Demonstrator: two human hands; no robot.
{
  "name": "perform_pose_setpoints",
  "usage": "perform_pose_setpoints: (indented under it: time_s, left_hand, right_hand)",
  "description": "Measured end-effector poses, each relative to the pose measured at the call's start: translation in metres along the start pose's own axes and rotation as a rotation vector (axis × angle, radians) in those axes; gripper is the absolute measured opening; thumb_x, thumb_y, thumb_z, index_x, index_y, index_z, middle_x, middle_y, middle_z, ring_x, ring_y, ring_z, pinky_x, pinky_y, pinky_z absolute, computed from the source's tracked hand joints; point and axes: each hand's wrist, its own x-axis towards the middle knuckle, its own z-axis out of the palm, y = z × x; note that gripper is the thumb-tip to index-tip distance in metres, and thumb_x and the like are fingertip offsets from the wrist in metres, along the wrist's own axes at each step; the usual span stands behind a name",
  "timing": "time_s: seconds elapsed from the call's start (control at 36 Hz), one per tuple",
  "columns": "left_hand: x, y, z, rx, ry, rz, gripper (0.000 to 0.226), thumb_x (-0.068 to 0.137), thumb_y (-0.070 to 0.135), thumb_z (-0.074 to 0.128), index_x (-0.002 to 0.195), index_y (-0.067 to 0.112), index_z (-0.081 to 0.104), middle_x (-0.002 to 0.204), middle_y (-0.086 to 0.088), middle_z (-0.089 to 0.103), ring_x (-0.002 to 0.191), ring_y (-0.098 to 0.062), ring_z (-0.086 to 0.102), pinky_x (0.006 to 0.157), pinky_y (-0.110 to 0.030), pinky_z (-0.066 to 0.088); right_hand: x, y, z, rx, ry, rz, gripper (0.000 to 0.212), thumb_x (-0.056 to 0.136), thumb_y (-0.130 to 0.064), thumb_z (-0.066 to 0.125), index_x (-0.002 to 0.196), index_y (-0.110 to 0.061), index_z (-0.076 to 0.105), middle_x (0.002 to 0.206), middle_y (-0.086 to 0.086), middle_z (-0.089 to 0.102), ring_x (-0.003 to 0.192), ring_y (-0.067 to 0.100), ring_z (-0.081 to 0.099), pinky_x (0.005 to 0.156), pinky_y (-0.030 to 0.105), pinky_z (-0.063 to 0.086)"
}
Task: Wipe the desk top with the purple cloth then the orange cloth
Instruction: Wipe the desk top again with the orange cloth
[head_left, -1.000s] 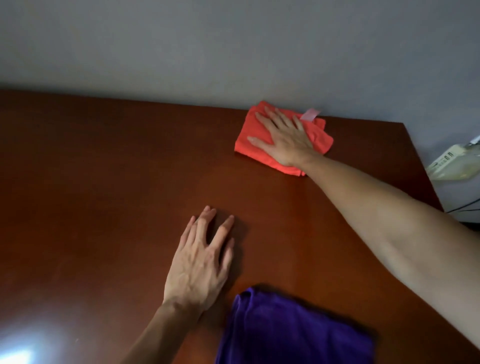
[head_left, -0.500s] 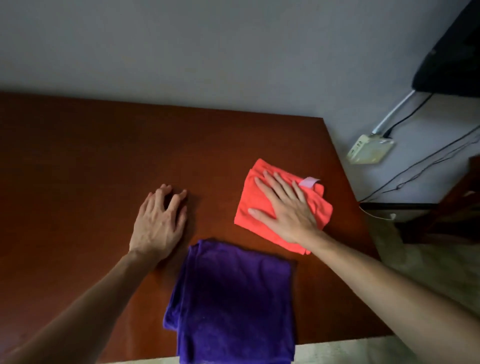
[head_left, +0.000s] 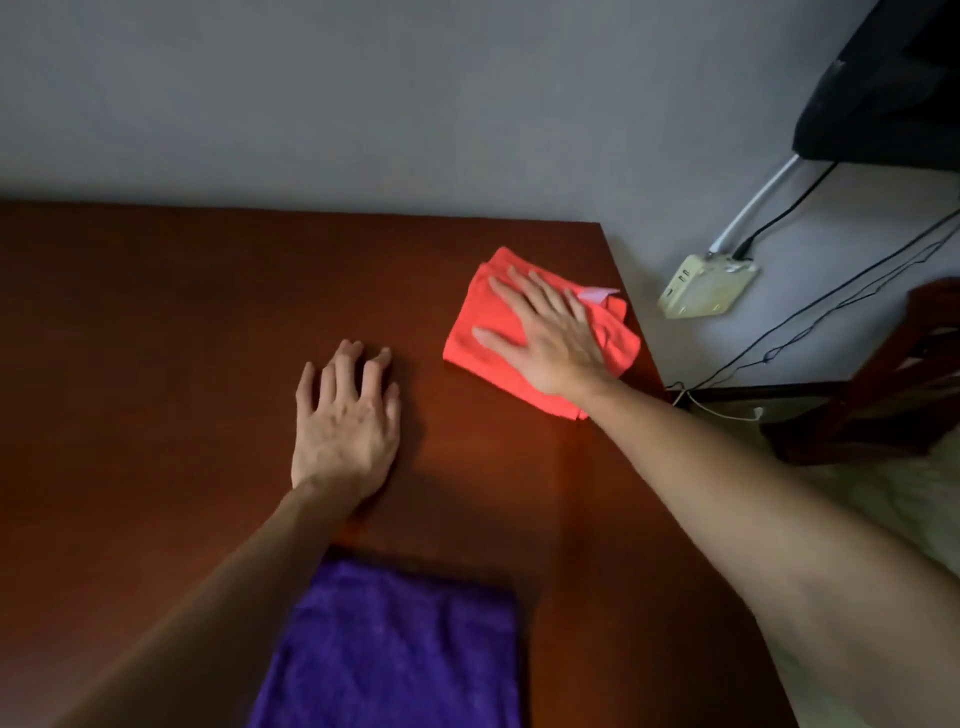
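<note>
Near the right edge of the dark reddish-brown wooden desk top (head_left: 156, 322), we see the right hand (head_left: 550, 338) lying flat on the folded orange cloth (head_left: 485, 332), palm down, its fingers straight and spread apart, the thumb stretched out toward the left over the fabric. Nothing is curled or pinched; the hand simply presses the cloth against the wood. The orange cloth sits close to the far right corner of the desk, its right side just beside the desk's edge, and a small pale pink tag (head_left: 597, 294) sticks out from it past the fingertips.

To the left of it, well apart from the cloth, we find the left hand (head_left: 345, 421) resting palm down on the bare wood, its fingers slightly bent at the knuckles and a little apart, holding nothing.

Nearer to us, the folded purple terry cloth (head_left: 395, 649) lies on the desk at the bottom of the view, between the two forearms, and neither hand touches it.

Beyond the desk's right edge we note a cream-coloured power strip (head_left: 706, 286) against the grey wall (head_left: 363, 104), with black cables (head_left: 831, 306) trailing past it, and part of a dark wooden chair (head_left: 893, 395) lower right.
</note>
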Motion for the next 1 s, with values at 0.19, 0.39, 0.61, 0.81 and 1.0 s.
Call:
perform_pose_setpoints:
  time_s: [0.19, 0.39, 0.61, 0.81, 1.0]
  left_hand:
    - [0.0, 0.001, -0.004, 0.048, -0.011, -0.005, 0.05, 0.102, 0.039, 0.027, 0.145, 0.019, 0.043, 0.15, -0.011, 0.04, 0.146, -0.025, 0.031, 0.121, -0.048, 0.019]
    - [0.0, 0.002, -0.005, 0.052, -0.008, -0.01, 0.053, 0.102, 0.045, 0.025, 0.145, 0.021, 0.042, 0.15, -0.01, 0.038, 0.147, -0.023, 0.03, 0.121, -0.047, 0.018]
    - [0.0, 0.001, -0.004, 0.032, 0.034, -0.007, 0.051, 0.1, 0.047, 0.031, 0.143, 0.023, 0.043, 0.147, -0.011, 0.039, 0.142, -0.027, 0.034, 0.118, -0.049, 0.02]
    - [0.0, 0.0, -0.003, 0.026, 0.023, -0.005, 0.045, 0.105, 0.044, 0.035, 0.144, 0.023, 0.04, 0.146, -0.013, 0.036, 0.14, -0.03, 0.034, 0.119, -0.05, 0.017]
    - [-0.003, 0.01, -0.019, -0.059, -0.038, -0.036, 0.048, 0.103, 0.042, 0.043, 0.142, 0.014, 0.048, 0.144, -0.02, 0.037, 0.138, -0.037, 0.036, 0.116, -0.054, 0.021]
  right_hand:
    - [0.091, 0.043, -0.003, 0.017, -0.033, 0.005, 0.085, 0.088, -0.084, 0.025, 0.161, -0.041, 0.025, 0.171, -0.012, 0.017, 0.158, 0.014, 0.013, 0.127, 0.043, 0.008]
    - [0.112, 0.062, -0.009, 0.004, -0.088, -0.095, 0.077, 0.097, -0.076, 0.034, 0.163, -0.038, 0.02, 0.172, -0.01, 0.013, 0.159, 0.014, 0.009, 0.127, 0.044, 0.004]
    - [0.057, 0.056, -0.014, -0.016, -0.125, -0.062, 0.088, 0.09, -0.085, 0.019, 0.164, -0.038, 0.01, 0.173, -0.009, 0.002, 0.16, 0.017, 0.002, 0.128, 0.047, 0.001]
    - [-0.056, 0.054, -0.02, -0.055, -0.099, -0.165, 0.092, 0.088, -0.085, 0.016, 0.164, -0.035, 0.015, 0.173, -0.007, 0.01, 0.159, 0.018, 0.009, 0.128, 0.051, 0.008]
    - [-0.193, 0.033, -0.025, -0.112, -0.063, -0.322, 0.086, 0.094, -0.08, 0.027, 0.165, -0.031, 0.017, 0.173, -0.007, 0.01, 0.16, 0.017, 0.007, 0.128, 0.049, 0.011]
